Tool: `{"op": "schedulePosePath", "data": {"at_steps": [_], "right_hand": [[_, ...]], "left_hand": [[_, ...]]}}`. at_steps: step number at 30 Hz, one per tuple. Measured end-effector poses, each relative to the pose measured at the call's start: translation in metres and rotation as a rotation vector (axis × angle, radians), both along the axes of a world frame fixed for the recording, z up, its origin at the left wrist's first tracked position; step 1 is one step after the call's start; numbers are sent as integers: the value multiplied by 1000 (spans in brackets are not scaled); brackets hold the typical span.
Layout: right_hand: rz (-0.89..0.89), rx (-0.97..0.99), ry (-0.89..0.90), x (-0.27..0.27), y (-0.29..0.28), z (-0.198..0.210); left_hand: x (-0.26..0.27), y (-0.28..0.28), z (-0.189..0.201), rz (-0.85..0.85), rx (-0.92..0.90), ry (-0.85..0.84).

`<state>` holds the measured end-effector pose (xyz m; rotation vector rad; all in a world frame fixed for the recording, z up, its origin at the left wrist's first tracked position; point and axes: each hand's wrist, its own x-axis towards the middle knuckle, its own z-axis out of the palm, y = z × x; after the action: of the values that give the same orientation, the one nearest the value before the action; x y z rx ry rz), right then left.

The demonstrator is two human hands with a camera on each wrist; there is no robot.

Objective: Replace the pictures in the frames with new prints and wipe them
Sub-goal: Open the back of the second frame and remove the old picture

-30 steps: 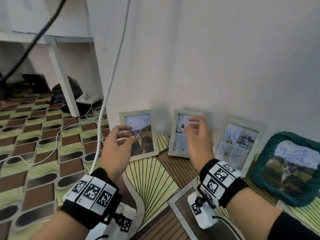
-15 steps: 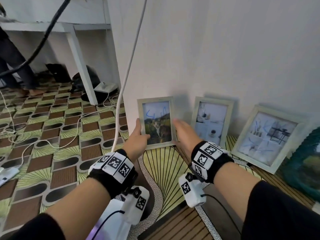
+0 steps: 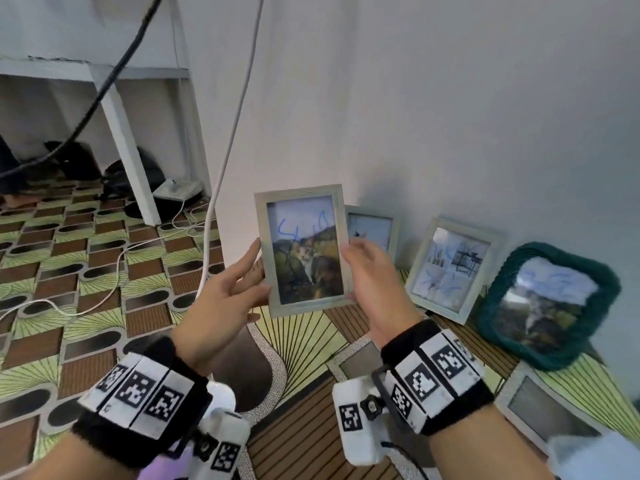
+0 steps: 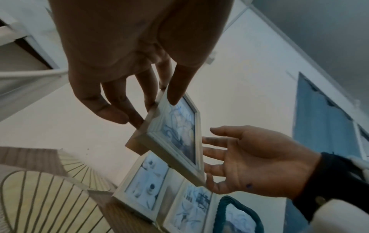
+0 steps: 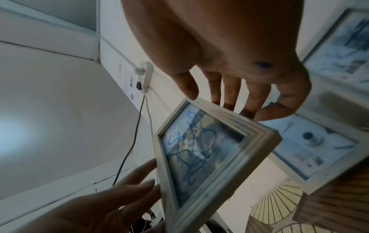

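Note:
I hold a pale wooden picture frame up off the floor in front of the wall. Its picture of a cat in a landscape has blue scribbles over it. My left hand pinches the frame's left edge, thumb on the front and fingers behind. My right hand is at the right edge, its straight fingers reaching behind the frame and its thumb by the rim.
Three more frames lean on the wall to the right: a pale one, a larger pale one and a teal woven one. Another frame lies flat at lower right. A white cable hangs left; a table leg stands beyond.
The cat frame leaned on the wall a second ago, and my right hand was at the neighbouring frame. Both hands then closed on the cat frame and lifted it toward me.

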<state>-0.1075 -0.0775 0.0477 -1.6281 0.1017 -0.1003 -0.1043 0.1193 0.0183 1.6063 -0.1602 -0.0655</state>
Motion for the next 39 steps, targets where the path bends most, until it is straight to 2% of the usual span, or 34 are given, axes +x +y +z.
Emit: {"op": "schedulePosePath", "data": {"at_steps": [8, 12, 17, 20, 24, 28, 33, 37, 39], "right_hand": [[-83, 149, -42, -103, -36, 9], [-15, 293, -66, -155, -50, 0], [31, 298, -45, -202, -60, -26], [71, 347, 27, -220, -66, -40], [142, 475, 157, -237, -70, -53], [98, 610, 284, -241, -73, -67], [83, 675, 382, -239, -74, -82], [26, 599, 468, -238, -75, -94], [17, 573, 467, -238, -77, -95]], "left_hand": [[-93, -6, 18, -110, -6, -166], [-141, -9, 14, -188, 15, -134], [-181, -14, 3, -204, 7, -60], [-200, -18, -3, -258, 4, -19], [-209, -23, -15, -263, 84, -13], [-204, -31, -32, -297, 263, 9], [-196, -35, -48, -324, 623, -189], [-197, -41, -62, -369, 688, -187], [-197, -42, -66, -384, 629, -159]]}}
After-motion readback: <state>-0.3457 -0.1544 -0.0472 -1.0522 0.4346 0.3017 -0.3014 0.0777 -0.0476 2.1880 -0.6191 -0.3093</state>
